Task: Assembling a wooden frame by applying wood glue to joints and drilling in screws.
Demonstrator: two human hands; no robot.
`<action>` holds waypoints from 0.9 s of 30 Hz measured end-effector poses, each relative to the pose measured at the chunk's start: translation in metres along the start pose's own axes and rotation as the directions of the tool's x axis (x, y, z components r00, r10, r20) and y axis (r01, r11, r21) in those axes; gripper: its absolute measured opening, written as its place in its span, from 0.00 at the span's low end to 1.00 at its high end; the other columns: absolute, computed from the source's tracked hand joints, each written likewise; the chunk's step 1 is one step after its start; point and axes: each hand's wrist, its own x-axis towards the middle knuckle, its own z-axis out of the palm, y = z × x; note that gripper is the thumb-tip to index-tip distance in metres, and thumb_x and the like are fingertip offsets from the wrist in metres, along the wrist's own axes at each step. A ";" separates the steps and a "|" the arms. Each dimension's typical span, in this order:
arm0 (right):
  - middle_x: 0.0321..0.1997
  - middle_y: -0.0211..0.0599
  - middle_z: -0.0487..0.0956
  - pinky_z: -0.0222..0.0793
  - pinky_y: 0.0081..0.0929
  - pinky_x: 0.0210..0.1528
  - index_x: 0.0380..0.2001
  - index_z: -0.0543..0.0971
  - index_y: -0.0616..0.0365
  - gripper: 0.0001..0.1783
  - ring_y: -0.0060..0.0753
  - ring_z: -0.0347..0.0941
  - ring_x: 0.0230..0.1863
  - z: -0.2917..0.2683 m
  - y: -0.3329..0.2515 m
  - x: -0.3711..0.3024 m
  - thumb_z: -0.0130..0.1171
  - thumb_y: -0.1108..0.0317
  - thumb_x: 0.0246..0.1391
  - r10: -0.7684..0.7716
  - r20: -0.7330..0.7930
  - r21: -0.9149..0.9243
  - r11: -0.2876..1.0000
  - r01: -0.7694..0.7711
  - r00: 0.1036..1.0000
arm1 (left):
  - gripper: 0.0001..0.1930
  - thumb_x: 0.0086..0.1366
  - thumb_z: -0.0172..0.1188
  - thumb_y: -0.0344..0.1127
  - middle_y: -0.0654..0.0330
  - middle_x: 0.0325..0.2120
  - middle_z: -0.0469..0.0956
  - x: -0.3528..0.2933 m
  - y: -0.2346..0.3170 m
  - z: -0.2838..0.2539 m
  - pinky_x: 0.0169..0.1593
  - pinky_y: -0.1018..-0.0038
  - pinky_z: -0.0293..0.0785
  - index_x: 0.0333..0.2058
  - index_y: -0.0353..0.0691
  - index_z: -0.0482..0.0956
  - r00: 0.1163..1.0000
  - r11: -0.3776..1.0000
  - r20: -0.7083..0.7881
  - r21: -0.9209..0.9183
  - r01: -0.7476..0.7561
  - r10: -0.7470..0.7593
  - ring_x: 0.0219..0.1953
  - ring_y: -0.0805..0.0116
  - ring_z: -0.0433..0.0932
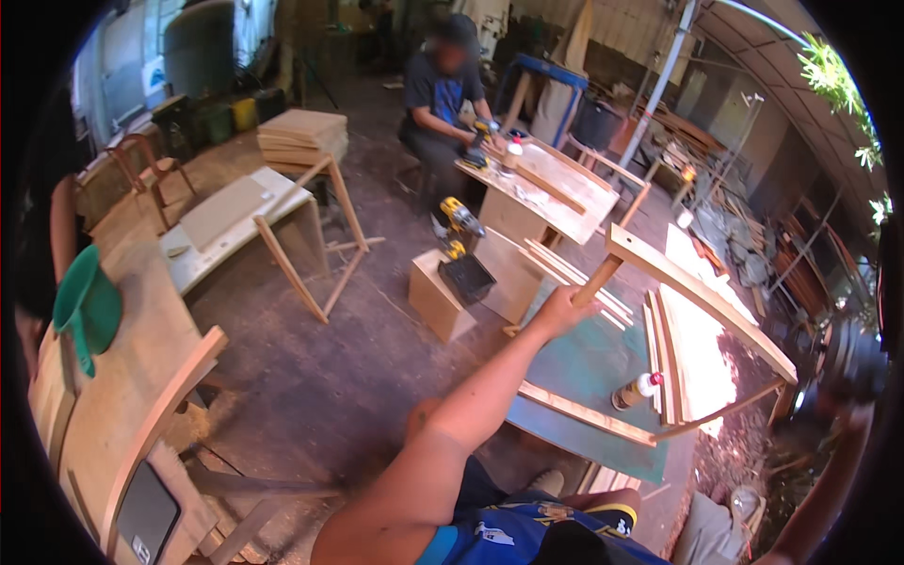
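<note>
My left hand (562,313) is closed around a short crosspiece of a light wooden frame (702,299). The frame is tilted over a green-topped work table (603,353), with one long bar raised and another bar low by the table's near edge. Within the frame's outline, a bottle with a red cap (637,390) stands on the table. My right hand (852,414) is at the far right, dim and blurred, next to a dark shape (838,367) that I cannot make out. Its fingers cannot be told apart.
Wooden strips (667,353) lie along the table's right side. Ahead is a box (435,297) with a black tray (467,280) and a yellow cordless drill (461,218). Another person (443,94) sits at a bench (556,188). A green bucket (89,301) rests on the left bench.
</note>
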 end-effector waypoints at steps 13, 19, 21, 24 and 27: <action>0.38 0.33 0.78 0.71 0.30 0.42 0.42 0.76 0.59 0.21 0.27 0.74 0.39 0.260 0.265 -0.137 0.67 0.68 0.42 0.406 -0.227 0.432 0.857 -0.282 0.885 | 0.15 0.57 0.66 0.45 0.71 0.14 0.67 -0.013 0.107 0.028 0.18 0.82 0.58 0.24 0.40 0.78 0.979 0.980 -0.183 0.190 -0.052 0.088 0.15 0.83 0.62; 0.29 0.28 0.74 0.69 0.26 0.33 0.35 0.73 0.57 0.11 0.24 0.71 0.29 0.308 0.316 -0.139 0.63 0.72 0.49 0.442 -0.311 0.700 0.705 -0.111 0.842 | 0.12 0.61 0.63 0.41 0.69 0.15 0.67 -0.050 0.179 0.040 0.19 0.84 0.59 0.28 0.41 0.72 0.998 0.988 -0.055 0.156 -0.001 0.010 0.16 0.82 0.64; 0.29 0.28 0.73 0.68 0.26 0.32 0.36 0.73 0.57 0.10 0.24 0.71 0.29 0.317 0.333 -0.139 0.62 0.72 0.50 0.461 -0.339 0.711 0.696 -0.097 0.820 | 0.12 0.62 0.62 0.41 0.69 0.15 0.67 -0.064 0.198 0.046 0.20 0.84 0.59 0.28 0.42 0.71 1.000 0.988 -0.029 0.152 0.004 0.000 0.16 0.82 0.64; 0.28 0.28 0.73 0.67 0.24 0.31 0.36 0.73 0.57 0.09 0.23 0.71 0.27 0.326 0.353 -0.139 0.61 0.73 0.52 0.425 -0.393 0.712 0.701 -0.022 0.816 | 0.12 0.65 0.58 0.43 0.69 0.17 0.65 -0.090 0.228 0.055 0.23 0.84 0.60 0.28 0.43 0.69 0.998 0.998 0.049 0.053 0.031 -0.034 0.18 0.81 0.64; 0.28 0.29 0.73 0.67 0.24 0.32 0.36 0.73 0.57 0.09 0.23 0.71 0.28 0.328 0.359 -0.141 0.61 0.73 0.52 0.478 -0.370 0.790 0.613 -0.001 0.797 | 0.12 0.67 0.54 0.44 0.68 0.19 0.66 -0.119 0.257 0.065 0.26 0.81 0.63 0.31 0.43 0.68 0.990 0.997 0.122 -0.030 0.074 -0.070 0.21 0.79 0.66</action>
